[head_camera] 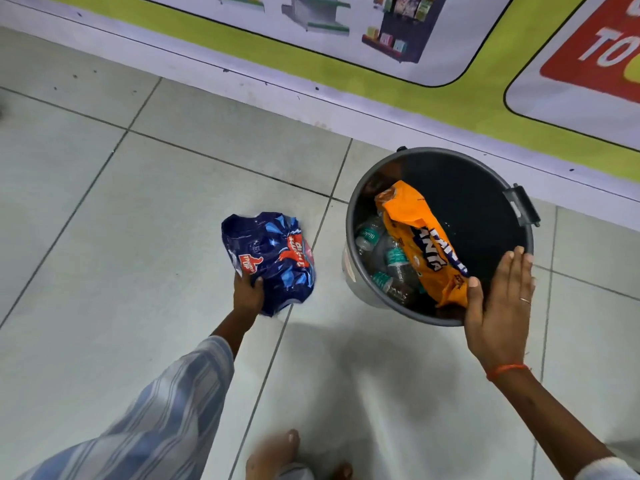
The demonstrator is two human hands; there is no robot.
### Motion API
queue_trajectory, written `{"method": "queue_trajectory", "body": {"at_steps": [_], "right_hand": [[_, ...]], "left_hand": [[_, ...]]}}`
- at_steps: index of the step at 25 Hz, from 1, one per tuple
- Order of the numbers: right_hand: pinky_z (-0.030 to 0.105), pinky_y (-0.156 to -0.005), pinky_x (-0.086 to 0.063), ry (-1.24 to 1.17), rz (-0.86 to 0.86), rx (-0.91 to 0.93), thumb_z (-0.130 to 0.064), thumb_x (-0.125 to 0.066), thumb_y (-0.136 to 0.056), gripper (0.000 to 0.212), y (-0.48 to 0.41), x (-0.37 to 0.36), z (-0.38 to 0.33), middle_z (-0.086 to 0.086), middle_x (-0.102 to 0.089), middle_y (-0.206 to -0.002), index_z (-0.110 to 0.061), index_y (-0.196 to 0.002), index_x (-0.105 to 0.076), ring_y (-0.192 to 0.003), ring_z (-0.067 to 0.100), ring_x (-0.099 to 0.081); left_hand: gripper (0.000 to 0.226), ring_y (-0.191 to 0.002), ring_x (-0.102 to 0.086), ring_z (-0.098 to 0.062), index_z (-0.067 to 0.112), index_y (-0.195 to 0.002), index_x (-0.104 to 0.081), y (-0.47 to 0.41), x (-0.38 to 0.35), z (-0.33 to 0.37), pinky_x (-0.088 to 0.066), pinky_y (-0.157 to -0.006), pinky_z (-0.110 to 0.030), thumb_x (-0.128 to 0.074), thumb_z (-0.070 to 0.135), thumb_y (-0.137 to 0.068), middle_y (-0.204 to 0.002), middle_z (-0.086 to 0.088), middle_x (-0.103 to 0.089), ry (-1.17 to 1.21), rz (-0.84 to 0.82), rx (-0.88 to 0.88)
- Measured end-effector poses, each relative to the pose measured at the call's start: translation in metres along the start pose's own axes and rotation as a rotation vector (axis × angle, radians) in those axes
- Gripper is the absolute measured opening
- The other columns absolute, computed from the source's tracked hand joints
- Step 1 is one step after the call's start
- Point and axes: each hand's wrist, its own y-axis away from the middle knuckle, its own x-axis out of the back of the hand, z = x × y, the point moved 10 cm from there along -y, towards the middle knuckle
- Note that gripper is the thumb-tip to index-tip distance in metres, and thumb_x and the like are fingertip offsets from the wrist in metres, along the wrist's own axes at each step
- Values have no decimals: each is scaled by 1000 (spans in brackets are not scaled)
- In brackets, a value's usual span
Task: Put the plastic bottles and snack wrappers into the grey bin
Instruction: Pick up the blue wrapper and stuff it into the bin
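Note:
The round grey bin (450, 154) stands on the tiled floor near the wall. Inside it lie an orange snack wrapper (420, 239) and several clear plastic bottles (388, 261) with green labels. My left hand (247, 294) grips the lower edge of a crumpled blue wrapper (273, 258), held just above the floor to the left of the bin. My right hand (502, 303) is flat with fingers together over the bin's near rim, thumb beside the orange wrapper, holding nothing.
A printed banner (346, 64) runs along the wall behind the bin. The bin's handle clip (521, 204) sticks out on its right side. My bare foot (277, 452) is on the floor at the bottom. Grey tiles (104, 237) spread to the left.

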Motion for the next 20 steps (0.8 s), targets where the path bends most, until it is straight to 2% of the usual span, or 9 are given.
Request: {"method": "queue_trajectory", "body": {"at_steps": [5, 7, 9, 10, 13, 16, 18, 20], "right_hand": [[47, -120, -13, 68, -44, -30, -47, -16, -91, 72, 2, 5, -2, 19, -18, -156, 1, -145, -18, -147, 32, -10], [47, -119, -16, 106, -83, -40, -49, -14, -92, 74, 2, 4, -3, 20, -20, -156, 2, -145, -19, -146, 33, -12], [47, -118, -17, 122, -122, -43, -55, -6, -91, 79, 2, 2, -2, 21, -22, -155, 2, -144, -21, -145, 34, -15], [46, -118, -17, 117, -142, -42, -57, -4, -90, 82, 1, 3, -2, 22, -23, -154, 3, -144, -21, -145, 35, -16], [44, -118, -11, 29, -180, -59, -52, -18, -89, 78, -1, 5, -2, 22, -19, -155, 3, -144, -19, -146, 34, -13], [41, -120, -7, -202, -190, -115, -41, -29, -91, 69, -6, 11, 0, 16, -15, -158, -1, -146, -15, -147, 28, -8], [44, -121, -12, -401, -188, -171, -34, -37, -94, 63, -8, 16, 2, 14, -18, -158, -6, -147, -17, -147, 27, -12], [44, -120, -18, -538, -183, -242, -27, -43, -94, 60, -6, 19, 9, 13, -22, -157, -9, -147, -21, -146, 27, -17]], "left_hand": [[53, -138, -34, -29, 11, -150, -16, 79, 36, 152, -37, -112, -42, -37, 17, -102, -152, -15, -27, 143, 45, -260], [52, -135, -36, -17, 14, -150, -15, 116, 59, 208, -45, -103, -21, -34, 18, -102, -153, -6, -26, 221, 92, -378], [52, -129, -35, 1, 17, -151, -15, 159, 78, 257, -41, -86, 4, -34, 18, -102, -150, 7, -25, 324, 109, -450], [52, -127, -34, 6, 18, -151, -17, 182, 83, 280, -38, -82, 8, -35, 19, -102, -149, 10, -24, 373, 94, -478], [53, -131, -35, 7, 22, -150, -23, 234, 76, 318, -35, -84, 9, -40, 20, -100, -153, 11, -26, 444, -3, -508], [52, -120, -36, 19, 19, -148, -28, 253, 39, 324, -33, -81, 11, -45, 16, -99, -146, 12, -30, 346, -81, -514], [52, -125, -42, 3, 18, -146, -30, 253, 3, 315, -33, -88, 8, -48, 18, -98, -146, 3, -34, 193, -139, -502], [55, -132, -41, -19, 14, -146, -29, 239, -40, 298, -36, -100, -9, -51, 21, -96, -148, -8, -34, -11, -196, -422]]}}
